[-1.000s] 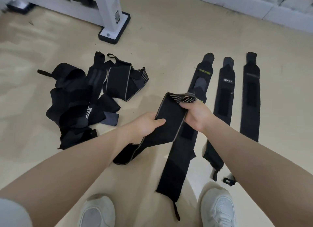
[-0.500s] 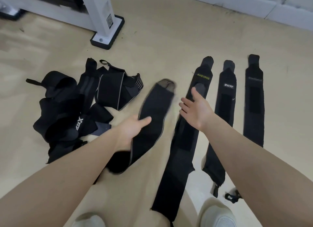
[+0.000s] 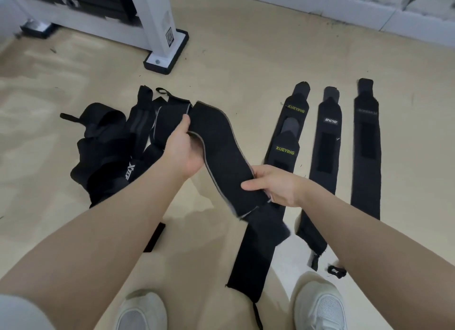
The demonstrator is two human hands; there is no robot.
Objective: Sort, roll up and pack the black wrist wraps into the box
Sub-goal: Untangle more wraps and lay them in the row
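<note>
Now the left hand [image 3: 183, 149] is holding a black wrap [image 3: 222, 157] near its far end, with the thumb and fingers curled round the edge. The right hand [image 3: 275, 185] is pinching the near end of the same wrap, thumb on top and fingers under it. The wrap is hanging in the air between the two hands, a bit bent, with a grey line along its edge.

Just behind and to the left of the left hand, a messy pile of wraps [image 3: 113, 152] is lying on the floor [image 3: 246, 66]. Part of the pile is hiding behind the left hand and arm. One wrap in the pile is showing white letters.

Under the right hand, a long flat wrap [image 3: 253, 260] is lying on the floor, and the held wrap is covering its middle. Yellow words are showing on its far part [image 3: 293, 122]. To the right of the right hand, two more flat wraps are lying side by side, one with a small white label [image 3: 328, 147] and one plain [image 3: 366, 152]. They are near each other but not touching.

Below the hands, two white shoes [image 3: 320, 305] are standing on the floor. Far past the left hand, a white post with a black foot [image 3: 167, 56] is standing. No box is showing.
</note>
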